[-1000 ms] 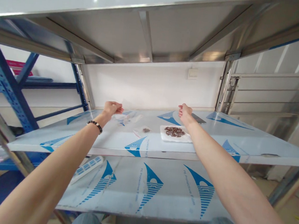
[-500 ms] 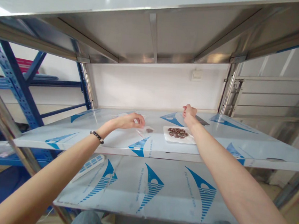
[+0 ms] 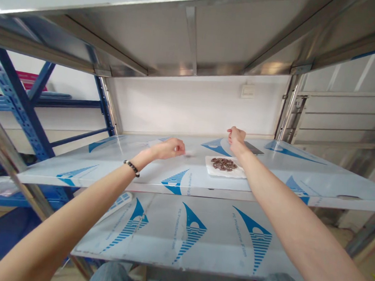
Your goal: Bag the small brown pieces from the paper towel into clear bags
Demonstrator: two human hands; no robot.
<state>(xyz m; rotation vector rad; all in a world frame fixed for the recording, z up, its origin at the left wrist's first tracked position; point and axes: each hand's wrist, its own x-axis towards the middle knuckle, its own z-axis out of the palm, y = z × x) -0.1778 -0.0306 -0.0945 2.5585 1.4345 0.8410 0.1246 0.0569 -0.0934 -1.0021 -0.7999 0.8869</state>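
My left hand is above the shelf, its fingers closed in a pinch on the edge of a small clear plastic bag. The bag is blurred, with a few dark pieces faintly showing in it. Right of it, a white tray bears a heap of short brown pieces. Behind that tray my right hand is raised with curled fingers; whatever is in them is hidden. A flat dark grey object lies just beyond my right wrist, partly covered by it.
The metal shelf has blue-printed protective film. A lower shelf carries a white object with blue panels. Another shelf hangs overhead. Blue racking stands at left, and a wall with a switch closes the back.
My left hand has moved slightly right and its fingers have closed; the small bag has shifted up with it. My right hand has risen a little, fingers still curled.
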